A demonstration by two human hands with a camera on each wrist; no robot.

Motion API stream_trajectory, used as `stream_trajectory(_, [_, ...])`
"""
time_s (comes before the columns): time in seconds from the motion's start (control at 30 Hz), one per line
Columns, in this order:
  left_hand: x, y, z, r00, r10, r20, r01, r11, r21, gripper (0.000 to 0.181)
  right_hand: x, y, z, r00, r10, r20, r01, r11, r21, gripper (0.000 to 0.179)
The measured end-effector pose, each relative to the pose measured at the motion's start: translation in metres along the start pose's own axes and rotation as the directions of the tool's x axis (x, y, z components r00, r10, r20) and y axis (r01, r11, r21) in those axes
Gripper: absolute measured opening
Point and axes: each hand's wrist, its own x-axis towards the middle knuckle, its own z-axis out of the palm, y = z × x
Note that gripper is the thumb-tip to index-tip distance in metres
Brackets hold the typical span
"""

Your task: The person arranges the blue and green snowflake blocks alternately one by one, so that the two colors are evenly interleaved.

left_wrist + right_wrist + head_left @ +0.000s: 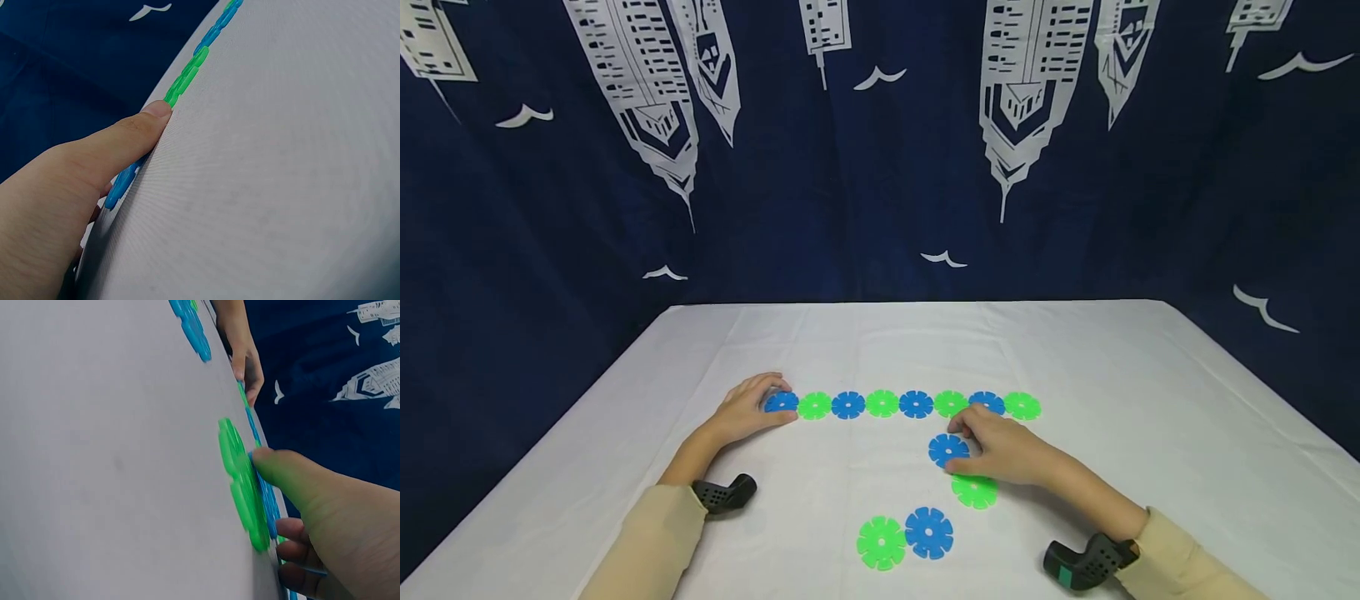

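A row of notched plastic snowflake discs, blue and green by turns, lies across the white table. At its left end my left hand (751, 410) holds a blue snowflake disc (782, 402), thumb along the near edge and fingers around the far side. My right hand (1003, 446) pinches another blue snowflake disc (947, 450) between thumb and fingers, just in front of the row. A green snowflake disc (975, 492) lies close below that hand; in the right wrist view the green disc (240, 484) stands nearer the camera than the thumb.
Nearer the front, a green disc (882, 543) and a blue disc (929, 533) lie side by side. The row ends on the right with a green disc (1022, 406). Behind the white table (1150, 358) hangs a dark blue printed curtain (850, 192).
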Motion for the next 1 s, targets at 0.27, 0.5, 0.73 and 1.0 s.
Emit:
stream_trajectory(0.27, [0.000, -0.001, 0.003, 1.000, -0.002, -0.004, 0.002, 1.000, 0.007, 0.051, 0.001, -0.008, 0.006, 0.998, 0.048, -0.039, -0.050, 0.998, -0.039, 0.047])
stream_trajectory(0.5, [0.000, -0.001, 0.000, 1.000, 0.013, -0.006, -0.013, 1.000, 0.003, 0.050, 0.003, -0.011, 0.006, 0.995, 0.089, -0.046, -0.088, 0.996, 0.030, 0.046])
stream_trajectory(0.73, [-0.001, -0.002, -0.003, 0.999, 0.027, -0.020, -0.027, 1.000, 0.007, 0.049, 0.006, -0.012, 0.007, 0.994, 0.104, -0.023, -0.099, 0.981, 0.164, 0.045])
stream_trajectory(1.0, [-0.001, -0.001, -0.001, 1.000, 0.022, -0.019, -0.022, 1.000, 0.000, 0.048, 0.005, -0.010, 0.000, 0.998, 0.016, 0.056, -0.031, 0.959, 0.281, 0.045])
